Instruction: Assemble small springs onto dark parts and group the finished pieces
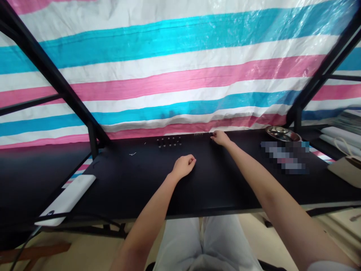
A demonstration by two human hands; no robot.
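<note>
The row of tiny pieces (198,134) sits at the table's (214,188) far edge, a little right of its middle, and runs left to right along that edge. Each piece shows as a short pale stroke, its long axis pointing from the far edge toward the near one; which end is the tip is too small to tell.

Further left along the same edge lies the cluster of small parts (169,142), its long axis also parallel to the edge. Rounded, shiny spots stand out against dark bodies — whether these are five longer parts or ten short ones, I cannot make out.

The right hand (220,138) is at the far edge, just right of the row, fingers bent down beside some bright specks; I cannot tell whether they grip one. The left hand (184,165) lies nearer the table's middle, fingers curled inward, their inner side hidden, so anything held there cannot be seen.

The tabletop is smooth and matt black. At its left end a flat white slab with rounded corners (67,199) slants toward the far edge, a dark cable crossing it. Toward the right end are a shiny round metal dish (283,134) and a pixelated patch (286,156) — its contents unreadable. Beyond the far edge hangs a creased, glossy striped plastic sheet (175,79), cut off above.
</note>
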